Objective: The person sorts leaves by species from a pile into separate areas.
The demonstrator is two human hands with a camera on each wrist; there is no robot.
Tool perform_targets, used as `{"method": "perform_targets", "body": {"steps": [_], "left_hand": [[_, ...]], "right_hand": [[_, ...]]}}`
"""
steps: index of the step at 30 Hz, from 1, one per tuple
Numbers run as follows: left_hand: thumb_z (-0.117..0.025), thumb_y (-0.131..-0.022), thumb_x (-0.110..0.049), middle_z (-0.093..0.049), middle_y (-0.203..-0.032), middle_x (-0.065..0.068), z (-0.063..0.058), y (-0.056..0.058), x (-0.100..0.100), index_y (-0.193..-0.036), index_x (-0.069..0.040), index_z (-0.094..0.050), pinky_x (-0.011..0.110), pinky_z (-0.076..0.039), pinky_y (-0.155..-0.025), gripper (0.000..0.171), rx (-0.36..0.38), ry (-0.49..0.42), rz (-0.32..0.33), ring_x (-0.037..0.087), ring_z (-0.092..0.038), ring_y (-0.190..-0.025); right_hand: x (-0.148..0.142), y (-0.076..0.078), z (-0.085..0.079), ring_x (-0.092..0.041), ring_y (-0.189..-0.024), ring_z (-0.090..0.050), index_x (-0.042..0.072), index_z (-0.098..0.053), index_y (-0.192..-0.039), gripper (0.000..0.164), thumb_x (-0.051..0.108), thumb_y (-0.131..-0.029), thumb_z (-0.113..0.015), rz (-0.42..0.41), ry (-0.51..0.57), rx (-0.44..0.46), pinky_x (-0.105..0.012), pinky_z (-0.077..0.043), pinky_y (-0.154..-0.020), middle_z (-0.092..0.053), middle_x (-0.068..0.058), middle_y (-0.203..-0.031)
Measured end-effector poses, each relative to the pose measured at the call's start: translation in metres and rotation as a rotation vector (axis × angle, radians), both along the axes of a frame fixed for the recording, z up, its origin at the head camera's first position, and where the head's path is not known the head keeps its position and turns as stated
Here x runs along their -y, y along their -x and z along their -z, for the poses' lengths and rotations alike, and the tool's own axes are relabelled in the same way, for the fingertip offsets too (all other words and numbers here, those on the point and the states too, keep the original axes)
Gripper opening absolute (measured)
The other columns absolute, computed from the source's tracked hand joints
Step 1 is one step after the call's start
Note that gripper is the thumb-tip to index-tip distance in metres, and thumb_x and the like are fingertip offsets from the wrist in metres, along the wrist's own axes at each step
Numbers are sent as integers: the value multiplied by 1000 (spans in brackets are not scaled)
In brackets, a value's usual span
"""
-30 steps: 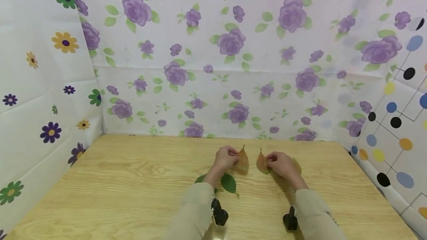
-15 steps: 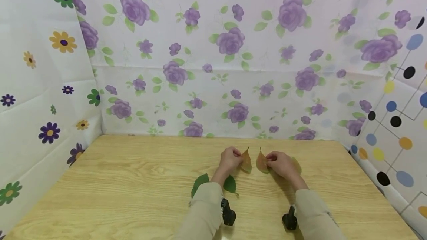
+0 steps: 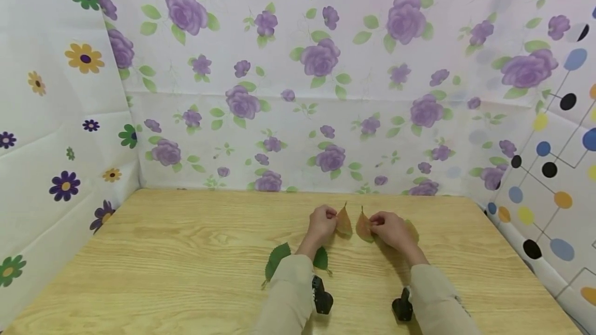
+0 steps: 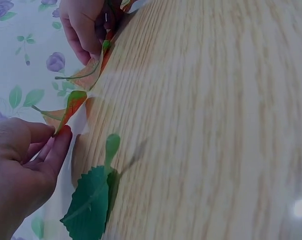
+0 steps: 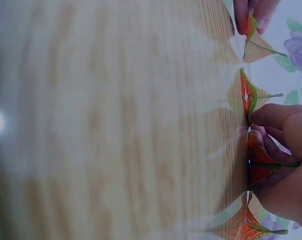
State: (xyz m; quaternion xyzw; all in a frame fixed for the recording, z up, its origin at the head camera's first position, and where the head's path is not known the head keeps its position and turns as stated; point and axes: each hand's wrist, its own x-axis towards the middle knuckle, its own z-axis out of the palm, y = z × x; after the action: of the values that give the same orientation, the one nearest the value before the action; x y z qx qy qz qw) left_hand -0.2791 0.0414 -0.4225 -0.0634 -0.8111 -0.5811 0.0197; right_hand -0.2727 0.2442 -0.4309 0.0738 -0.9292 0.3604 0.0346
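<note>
Pinching a leaf apiece, the two hands work near the far edge of a wood-grain table [image 3: 186, 252] in the head view. The left hand [image 3: 323, 223] holds the left orange leaf [image 3: 344, 222], the right hand [image 3: 391, 229] the right orange leaf [image 3: 363, 226]; the two leaves stand just beside each other, stems up, with a narrow gap between. A yellowish leaf [image 3: 412, 230] shows partly behind the right hand. Two green leaves lie on the table on either side of the left forearm: the outer green leaf [image 3: 277, 260] and the inner green leaf [image 3: 321, 259].

In the left wrist view, thumb and fingertips of the left hand close on the edge of its folded leaf, with a toothed green leaf on the table near the hand.

In the right wrist view, the right thumb and fingers nip the rim of their leaf. A red-orange leaf [image 5: 261, 162] sits against that hand, and a lower veined leaf [image 5: 248, 227] stands just beside it.
</note>
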Motion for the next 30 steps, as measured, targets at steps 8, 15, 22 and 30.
{"method": "perform_targets", "body": {"steps": [8,15,22,30], "left_hand": [[-61,-89,4,-63,-89,11,0,0,-4,-100,7,-63,27,-53,-71,12,25,14,14,21,-62,-85],[-58,-90,-2,-67,-97,12,-3,0,-9,-107,6,-67,30,-53,-79,21,-5,143,34,23,-62,-92],[-57,-91,-4,-68,-102,15,-1,1,-7,-111,7,-67,33,-53,-83,25,-23,177,41,27,-62,-98],[-56,-91,-5,-67,-108,15,2,1,-2,-114,6,-67,33,-53,-85,27,-7,154,82,29,-62,-104]], "right_hand": [[2,0,0,-24,-84,-60,-5,-67,-103,16,5,-91,-63,1,9,2,-42,-51,-76,-66,-7,-89],[2,0,-3,-25,-84,-61,-5,-67,-102,17,5,-89,-64,14,9,-10,-41,-51,-76,-66,-8,-88],[1,1,-2,-25,-84,-60,-6,-67,-103,17,4,-89,-64,13,-4,-7,-42,-51,-76,-66,-8,-88],[3,0,-3,-26,-85,-60,-7,-67,-104,17,1,-89,-62,17,5,-7,-42,-51,-76,-65,-9,-89]]}}
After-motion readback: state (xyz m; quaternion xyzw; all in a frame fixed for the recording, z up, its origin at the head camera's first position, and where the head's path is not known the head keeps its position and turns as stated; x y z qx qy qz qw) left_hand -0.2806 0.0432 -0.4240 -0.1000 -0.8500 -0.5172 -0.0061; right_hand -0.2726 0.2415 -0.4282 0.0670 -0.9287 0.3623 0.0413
